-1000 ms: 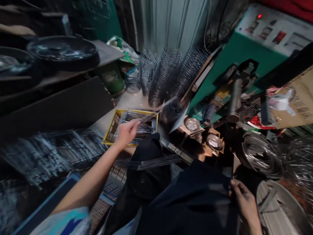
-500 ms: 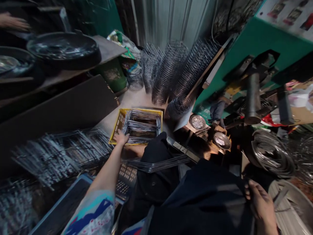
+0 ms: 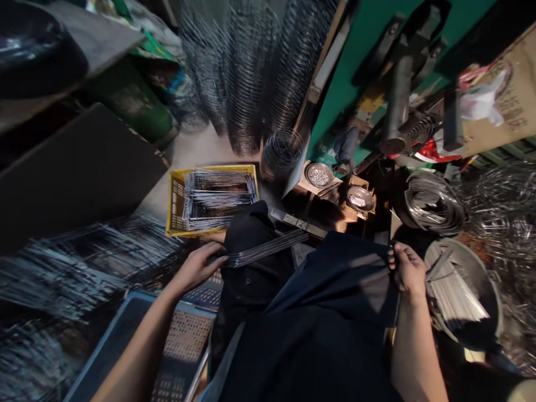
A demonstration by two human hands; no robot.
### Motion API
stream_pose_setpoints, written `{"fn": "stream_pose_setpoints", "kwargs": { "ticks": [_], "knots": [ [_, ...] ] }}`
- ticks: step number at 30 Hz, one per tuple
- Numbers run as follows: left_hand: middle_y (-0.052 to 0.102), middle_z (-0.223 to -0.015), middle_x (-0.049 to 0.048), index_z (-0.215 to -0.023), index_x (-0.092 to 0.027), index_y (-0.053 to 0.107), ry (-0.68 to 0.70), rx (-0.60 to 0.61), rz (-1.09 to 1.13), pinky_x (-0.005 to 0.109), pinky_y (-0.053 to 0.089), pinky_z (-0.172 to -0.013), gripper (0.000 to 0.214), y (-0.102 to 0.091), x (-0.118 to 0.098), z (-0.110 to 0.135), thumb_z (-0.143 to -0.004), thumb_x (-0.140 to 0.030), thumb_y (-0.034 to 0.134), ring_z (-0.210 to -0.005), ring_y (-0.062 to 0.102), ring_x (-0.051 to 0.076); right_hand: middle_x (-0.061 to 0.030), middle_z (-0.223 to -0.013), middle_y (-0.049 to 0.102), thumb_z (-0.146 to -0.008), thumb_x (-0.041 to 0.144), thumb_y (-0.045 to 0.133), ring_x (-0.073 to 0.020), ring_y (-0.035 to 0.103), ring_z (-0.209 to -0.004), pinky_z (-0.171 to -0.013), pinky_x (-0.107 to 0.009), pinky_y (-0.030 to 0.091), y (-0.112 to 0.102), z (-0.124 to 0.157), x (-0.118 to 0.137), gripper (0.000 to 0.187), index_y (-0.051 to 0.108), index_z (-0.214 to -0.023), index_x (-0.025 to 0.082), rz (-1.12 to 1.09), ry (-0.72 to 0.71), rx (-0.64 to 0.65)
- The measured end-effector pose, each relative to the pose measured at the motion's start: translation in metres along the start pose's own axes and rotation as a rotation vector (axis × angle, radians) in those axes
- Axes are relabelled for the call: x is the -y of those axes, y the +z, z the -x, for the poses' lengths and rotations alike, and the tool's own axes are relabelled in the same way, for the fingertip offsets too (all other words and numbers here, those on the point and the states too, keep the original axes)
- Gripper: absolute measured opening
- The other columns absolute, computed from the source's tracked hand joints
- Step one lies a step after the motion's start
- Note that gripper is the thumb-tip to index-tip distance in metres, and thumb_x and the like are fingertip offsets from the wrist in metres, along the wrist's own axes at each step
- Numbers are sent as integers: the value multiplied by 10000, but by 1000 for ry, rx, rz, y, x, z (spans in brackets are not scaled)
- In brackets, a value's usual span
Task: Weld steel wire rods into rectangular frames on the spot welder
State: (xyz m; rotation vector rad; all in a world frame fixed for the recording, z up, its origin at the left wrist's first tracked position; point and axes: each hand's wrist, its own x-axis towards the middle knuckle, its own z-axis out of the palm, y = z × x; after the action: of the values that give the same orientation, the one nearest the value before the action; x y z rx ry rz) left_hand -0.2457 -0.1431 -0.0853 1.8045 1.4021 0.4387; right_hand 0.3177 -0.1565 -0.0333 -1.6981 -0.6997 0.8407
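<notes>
My left hand [image 3: 203,263] is beside my left knee, thumb and fingers apart, close to the near end of a bundle of thin metal wire frames [image 3: 268,248]. The bundle lies across my lap, and whether my fingertips touch it I cannot make out. My right hand [image 3: 408,269] is closed on the edge of the dark apron [image 3: 335,312] spread over my legs. Past my left knee stands a yellow plastic crate [image 3: 178,218] holding stacked wire frames [image 3: 218,198].
Tall stacks of wire coils [image 3: 247,84] stand behind the crate. A green machine [image 3: 326,125] rises ahead right, with a metal bowl of small parts [image 3: 319,175] near it. More wire frames [image 3: 84,268] are piled left. At right is a basin [image 3: 494,290] with flat strips.
My left hand has come back from the yellow crate to the wire bundle on my lap. My right hand keeps hold of the apron edge. The view has turned right.
</notes>
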Motion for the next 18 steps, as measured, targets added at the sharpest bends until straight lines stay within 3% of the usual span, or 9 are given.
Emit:
{"fn": "stream_pose_setpoints", "kwargs": {
  "ticks": [3,7,13,16,18],
  "knots": [
    [629,-939,64,-944,-176,614,104,-30,-101,287,429,-834,272,-1,-26,-11,-935,-427,509,-902,583,211,28,-613,600,-657,506,845,-63,504,-461,-371,-135,385,-3,5,-1,429,647,-817,160,-49,-35,5],
    [582,-860,48,-837,-177,592,176,71,-150,284,416,-775,273,-2,-51,-25,-947,-393,467,-833,546,197,21,-632,605,-711,511,802,-69,507,-452,-381,-157,410,-8,19,-6,400,638,-807,159,-18,-92,-32],
    [533,-737,11,-709,-170,559,214,276,-102,250,397,-698,348,0,-64,-35,-928,-426,473,-722,515,165,18,-654,592,-790,521,730,-81,522,-465,-408,-177,450,-18,33,-18,378,634,-853,162,42,-188,-99],
    [575,-731,16,-700,-163,599,167,361,-91,243,411,-705,378,-6,-70,-44,-913,-456,491,-719,537,167,20,-666,593,-805,514,710,-85,524,-475,-421,-183,448,-26,33,-21,362,634,-886,170,4,-158,-91],
    [634,-777,31,-756,-160,652,99,353,-87,252,436,-750,372,-13,-69,-51,-888,-477,508,-778,577,191,26,-670,592,-819,518,680,-90,519,-479,-434,-191,442,-36,30,-23,354,627,-916,181,-24,-139,-106]
  ]
}}
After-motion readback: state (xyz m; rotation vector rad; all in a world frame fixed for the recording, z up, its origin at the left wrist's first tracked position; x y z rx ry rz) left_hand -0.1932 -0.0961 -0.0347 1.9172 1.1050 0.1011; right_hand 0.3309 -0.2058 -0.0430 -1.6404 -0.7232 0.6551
